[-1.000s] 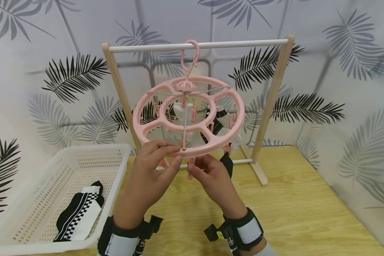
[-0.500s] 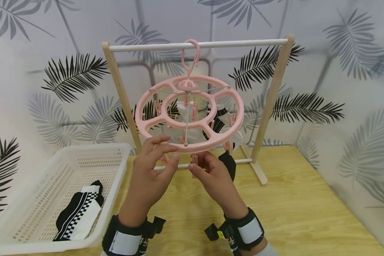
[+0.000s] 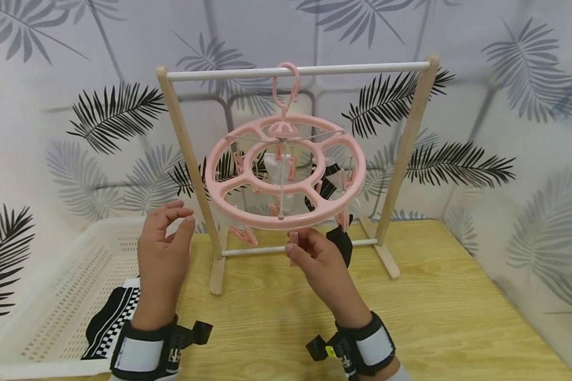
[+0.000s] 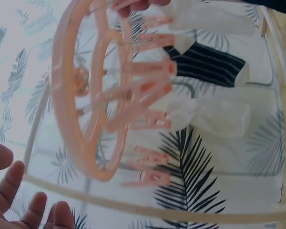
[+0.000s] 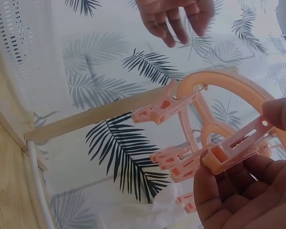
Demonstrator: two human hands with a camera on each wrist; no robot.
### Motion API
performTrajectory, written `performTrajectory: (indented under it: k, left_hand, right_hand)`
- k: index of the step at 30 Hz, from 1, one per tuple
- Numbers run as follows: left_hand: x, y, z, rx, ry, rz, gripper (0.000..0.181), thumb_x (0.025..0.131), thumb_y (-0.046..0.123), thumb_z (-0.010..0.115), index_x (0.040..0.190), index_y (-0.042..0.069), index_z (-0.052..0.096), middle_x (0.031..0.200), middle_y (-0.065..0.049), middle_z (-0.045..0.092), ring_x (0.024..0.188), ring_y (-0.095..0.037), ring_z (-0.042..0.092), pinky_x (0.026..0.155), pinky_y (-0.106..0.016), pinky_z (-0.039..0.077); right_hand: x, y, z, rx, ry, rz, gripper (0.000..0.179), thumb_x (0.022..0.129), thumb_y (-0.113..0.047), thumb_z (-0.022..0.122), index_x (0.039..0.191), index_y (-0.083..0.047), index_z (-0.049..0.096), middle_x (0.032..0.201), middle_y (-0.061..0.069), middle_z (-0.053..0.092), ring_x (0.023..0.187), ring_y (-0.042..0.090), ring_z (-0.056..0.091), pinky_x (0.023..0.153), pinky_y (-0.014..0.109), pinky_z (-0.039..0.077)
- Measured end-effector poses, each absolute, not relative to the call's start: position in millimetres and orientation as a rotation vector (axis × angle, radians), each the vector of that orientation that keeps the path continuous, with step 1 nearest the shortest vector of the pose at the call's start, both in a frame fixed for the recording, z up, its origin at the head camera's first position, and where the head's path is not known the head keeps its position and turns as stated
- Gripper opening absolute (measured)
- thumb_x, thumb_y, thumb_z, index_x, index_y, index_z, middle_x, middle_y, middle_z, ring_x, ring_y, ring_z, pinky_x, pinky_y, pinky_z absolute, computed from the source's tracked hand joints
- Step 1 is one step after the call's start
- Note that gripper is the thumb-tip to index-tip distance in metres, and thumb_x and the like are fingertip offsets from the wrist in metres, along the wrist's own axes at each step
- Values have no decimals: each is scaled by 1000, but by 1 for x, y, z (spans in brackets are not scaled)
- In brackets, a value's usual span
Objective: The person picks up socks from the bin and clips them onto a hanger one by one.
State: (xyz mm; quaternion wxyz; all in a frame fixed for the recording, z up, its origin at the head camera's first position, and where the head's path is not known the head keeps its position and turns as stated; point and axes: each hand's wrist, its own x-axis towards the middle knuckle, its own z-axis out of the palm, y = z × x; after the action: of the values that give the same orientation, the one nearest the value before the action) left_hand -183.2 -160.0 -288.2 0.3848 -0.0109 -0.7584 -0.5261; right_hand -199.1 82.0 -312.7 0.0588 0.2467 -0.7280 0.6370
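Observation:
A round pink clip hanger [image 3: 248, 215] hangs by its hook from the white bar of a rack. My right hand [image 3: 320, 259] pinches a pink clothes peg [image 5: 236, 145] below the hanger's near rim; nothing shows between the peg's tips. My left hand [image 3: 164, 254] is off to the left, apart from the hanger, fingers loosely bent and holding nothing. Socks hang from other pegs: a black striped one [image 4: 207, 64], a white one [image 4: 221, 117] and a black one [image 3: 341, 246] beside my right hand. Behind my left forearm lies a black and white checkered sock [image 3: 114, 317], partly hidden.
The white plastic basket [image 3: 52, 296] stands on the table's left side, holding the checkered sock. The rack's wooden posts [image 3: 410, 143] rise on both sides of the hanger. Wood-grain table [image 3: 438, 307] lies beneath, and leaf-patterned cloth [image 3: 476, 106] hangs behind.
My left hand has left the hanger's near rim and moved left toward the basket, now covering part of the sock there. My right hand stays at the peg, having shifted slightly right.

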Motion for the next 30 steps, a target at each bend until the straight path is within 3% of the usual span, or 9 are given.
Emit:
performTrajectory:
  k: [4,8,11,16,19,23,30]
  left_hand:
    - [-179,-180,-281,86,-1971,-1347,22,91,19,57,105,4,65,125,0,55,115,-9,45,84,-35,41]
    - [-177,-197,-275,99,-2071,-1245,25,91,21,57,108,4,65,125,0,53,116,-10,43,82,-28,42]
    - [-181,-212,-277,63,-2202,-1139,29,91,21,56,111,2,63,126,-8,50,118,-19,43,81,-32,43]
    - [-189,-239,-290,-29,-2371,-890,30,90,21,55,109,-2,61,120,-23,49,107,-35,45,82,-51,40]
    - [-194,-254,-300,-48,-2441,-767,30,90,23,55,107,-1,62,116,-25,49,91,-37,49,75,-53,39]
    - [-202,-274,-310,-58,-2605,-659,34,91,24,54,107,-5,61,115,-31,48,85,-39,50,68,-53,42]
    - [-224,-315,-337,-97,-2999,-517,46,91,29,54,112,-12,57,110,-37,54,94,-45,53,74,-56,46]
  right_hand:
    - [-195,81,-310,774,-2196,1912,13,95,-12,53,102,-2,55,86,13,54,78,25,52,69,34,47]
    - [-194,80,-311,777,-2199,1883,13,96,-12,52,101,0,54,83,14,54,75,27,52,65,30,46]
    - [-193,80,-311,764,-2215,1875,15,96,-12,51,101,2,54,82,15,54,72,27,52,63,29,46]
    - [-193,80,-312,753,-2239,1869,14,97,-12,50,100,1,55,81,16,54,70,28,53,61,30,45]
    - [-193,80,-314,742,-2239,1856,13,97,-11,49,99,0,55,79,15,54,68,27,53,60,31,45]
    - [-195,81,-315,743,-2243,1852,14,98,-12,48,96,0,55,75,15,54,65,27,53,57,31,44]
    - [-195,82,-313,715,-2240,1827,14,98,-13,48,93,-2,56,73,16,54,62,28,53,55,29,43]
